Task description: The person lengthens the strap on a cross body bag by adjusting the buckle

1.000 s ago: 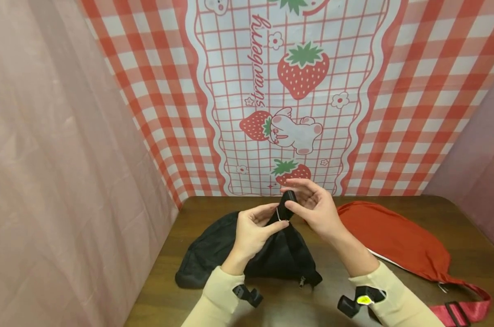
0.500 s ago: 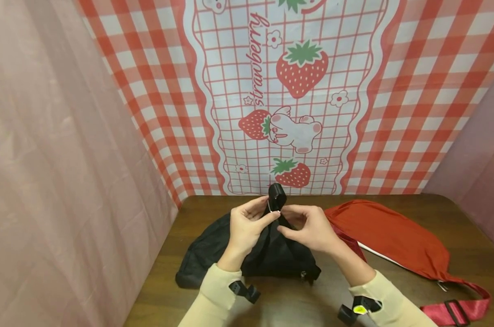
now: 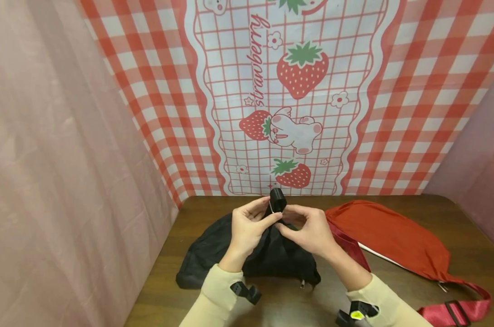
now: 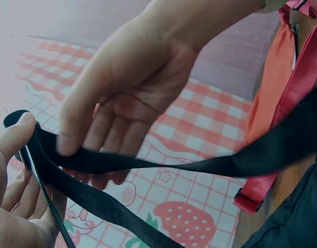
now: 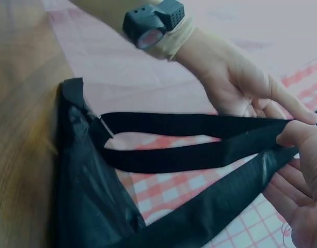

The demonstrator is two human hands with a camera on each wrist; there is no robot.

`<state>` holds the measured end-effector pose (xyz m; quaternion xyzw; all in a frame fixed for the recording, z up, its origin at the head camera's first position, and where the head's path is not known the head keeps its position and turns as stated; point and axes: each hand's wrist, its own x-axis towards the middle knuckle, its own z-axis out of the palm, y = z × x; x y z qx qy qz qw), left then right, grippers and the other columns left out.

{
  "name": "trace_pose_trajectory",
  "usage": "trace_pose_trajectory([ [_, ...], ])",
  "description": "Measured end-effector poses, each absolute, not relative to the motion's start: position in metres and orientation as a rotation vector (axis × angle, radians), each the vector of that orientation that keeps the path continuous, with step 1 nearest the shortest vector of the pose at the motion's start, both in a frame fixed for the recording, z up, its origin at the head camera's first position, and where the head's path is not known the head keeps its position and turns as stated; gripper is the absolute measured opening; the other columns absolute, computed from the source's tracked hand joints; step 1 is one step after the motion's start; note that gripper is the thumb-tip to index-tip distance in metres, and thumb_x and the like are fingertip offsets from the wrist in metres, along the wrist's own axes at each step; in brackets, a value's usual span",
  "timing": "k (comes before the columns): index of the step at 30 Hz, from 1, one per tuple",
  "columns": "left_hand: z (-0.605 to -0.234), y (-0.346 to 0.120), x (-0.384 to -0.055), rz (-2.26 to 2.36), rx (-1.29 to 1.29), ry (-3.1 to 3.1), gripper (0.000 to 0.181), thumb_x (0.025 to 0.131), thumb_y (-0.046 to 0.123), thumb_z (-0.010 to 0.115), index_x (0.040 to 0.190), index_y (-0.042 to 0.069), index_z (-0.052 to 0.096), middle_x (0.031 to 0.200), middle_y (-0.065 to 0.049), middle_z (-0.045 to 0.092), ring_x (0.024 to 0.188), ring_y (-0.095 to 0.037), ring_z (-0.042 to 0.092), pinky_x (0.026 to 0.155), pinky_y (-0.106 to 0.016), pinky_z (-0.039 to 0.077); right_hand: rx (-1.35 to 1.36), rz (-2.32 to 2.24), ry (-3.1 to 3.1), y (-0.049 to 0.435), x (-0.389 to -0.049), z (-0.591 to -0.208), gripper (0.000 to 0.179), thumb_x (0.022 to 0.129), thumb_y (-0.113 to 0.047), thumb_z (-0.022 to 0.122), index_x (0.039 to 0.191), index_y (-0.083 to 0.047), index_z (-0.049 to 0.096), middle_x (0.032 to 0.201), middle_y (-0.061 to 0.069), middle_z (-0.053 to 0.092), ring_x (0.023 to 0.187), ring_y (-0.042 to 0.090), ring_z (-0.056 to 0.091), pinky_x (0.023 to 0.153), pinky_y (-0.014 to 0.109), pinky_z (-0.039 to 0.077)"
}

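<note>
A black bag (image 3: 287, 256) rests on the table, its black strap (image 5: 179, 160) pulled up and taut between the bag and both hands. My left hand (image 3: 247, 229) pinches the strap between thumb and fingers, right at a thin metal-edged slider (image 4: 27, 157). Above the fingertips a short folded loop of strap (image 3: 277, 200) sticks up. Just to the right, my right hand (image 3: 312, 229) pinches the strap below that loop, thumb on the near side and fingers behind. A metal ring (image 5: 107, 126) joins the strap to the bag's end.
At the right lies a red bag (image 3: 394, 238) with a white zip edge. Its pink-red strap (image 3: 463, 313) with a black slider trails toward the front. A strawberry-print checked cloth (image 3: 296, 91) hangs behind the wooden table (image 3: 161, 272); a pale curtain (image 3: 67, 159) hangs left.
My right hand has moved down and left from the loop's top to the strap beside my left hand. The loop has shifted slightly left; my left hand keeps its pinch.
</note>
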<state>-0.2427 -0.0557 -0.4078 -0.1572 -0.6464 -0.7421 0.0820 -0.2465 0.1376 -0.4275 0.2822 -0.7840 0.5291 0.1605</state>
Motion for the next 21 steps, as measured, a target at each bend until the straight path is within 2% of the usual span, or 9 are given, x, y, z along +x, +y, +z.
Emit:
trace_pose_trajectory([
  [4, -0.4072, -0.0569, -0.2424, -2.195, -0.472, -1.909, 0.047, 0.087, -0.002, 0.086, 0.132, -0.003, 0.073, 0.129, -0.024, 0.074, 0.11, -0.008, 0.075, 0.108, -0.032, 0.057, 0.802, 1.48, -2.324, 0.1422, -0.2453, -0.4333, 0.037, 0.088, -0.007, 0.088, 0.124, -0.005, 0.078, 0.114, 0.012, 0.081, 0.101, 0.025, 0.08, 0.088, 0.04, 0.066],
  [8, -0.4076, -0.0569, -0.2421, -2.206, -0.475, -1.892, 0.047, 0.086, -0.003, 0.086, 0.131, -0.004, 0.073, 0.128, -0.024, 0.075, 0.109, -0.007, 0.075, 0.108, -0.031, 0.058, 0.844, 1.434, -2.373, 0.144, -0.2452, -0.4371, 0.04, 0.088, -0.01, 0.088, 0.126, -0.007, 0.076, 0.117, 0.011, 0.08, 0.101, 0.023, 0.079, 0.089, 0.039, 0.066],
  [17, -0.4087, -0.0531, -0.2414, -2.23, -0.5, -1.906, 0.046, 0.087, -0.001, 0.086, 0.131, -0.004, 0.073, 0.13, -0.024, 0.074, 0.113, -0.012, 0.076, 0.107, -0.032, 0.058, 0.84, 1.709, -2.143, 0.1392, -0.2485, -0.4328, 0.038, 0.088, 0.003, 0.084, 0.125, -0.001, 0.073, 0.115, 0.02, 0.078, 0.101, 0.005, 0.077, 0.091, 0.019, 0.062],
  [21, -0.4068, -0.0548, -0.2418, -2.239, -0.494, -1.869, 0.047, 0.086, -0.003, 0.086, 0.131, -0.007, 0.072, 0.128, -0.025, 0.074, 0.11, -0.011, 0.076, 0.106, -0.031, 0.059, 0.861, 1.704, -2.24, 0.1447, -0.2482, -0.437, 0.038, 0.089, -0.002, 0.085, 0.125, -0.001, 0.072, 0.118, 0.017, 0.077, 0.104, 0.009, 0.077, 0.094, 0.018, 0.061],
])
